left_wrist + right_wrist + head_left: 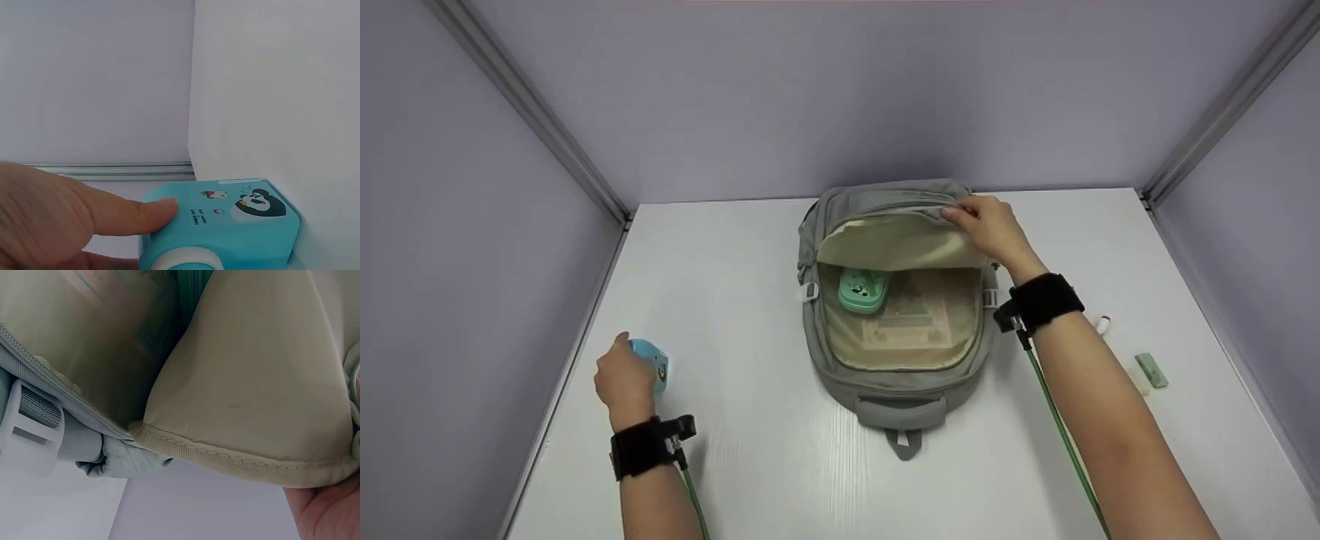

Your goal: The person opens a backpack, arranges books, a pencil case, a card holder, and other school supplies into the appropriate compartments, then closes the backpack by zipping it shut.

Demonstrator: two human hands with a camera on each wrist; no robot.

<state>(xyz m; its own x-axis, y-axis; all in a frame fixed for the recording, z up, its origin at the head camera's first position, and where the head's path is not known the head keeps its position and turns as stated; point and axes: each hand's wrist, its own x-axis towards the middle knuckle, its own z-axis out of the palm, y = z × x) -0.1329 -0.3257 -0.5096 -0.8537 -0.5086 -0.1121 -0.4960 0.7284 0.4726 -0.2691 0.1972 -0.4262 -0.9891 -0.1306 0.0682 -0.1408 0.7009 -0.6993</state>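
A grey backpack [896,386] lies on the table with its main compartment unzipped and its beige lining showing. My right hand [990,225] pinches the edge of the raised flap [900,240], whose beige inner side [253,382] fills much of the right wrist view. Inside the bag sit a green case [862,291] with a cartoon print and a flat pinkish printed item [911,322]. Over at the left, my left hand [626,375] grips a light-blue panda-print box [225,219] with a white ring on one end, thumb across its top.
Right of the backpack, partly behind my right forearm, lie a green bar-shaped piece [1152,370] and a small white item with a red tip [1102,325]. Pale panels [735,97] border the white table [750,465] at the back and sides.
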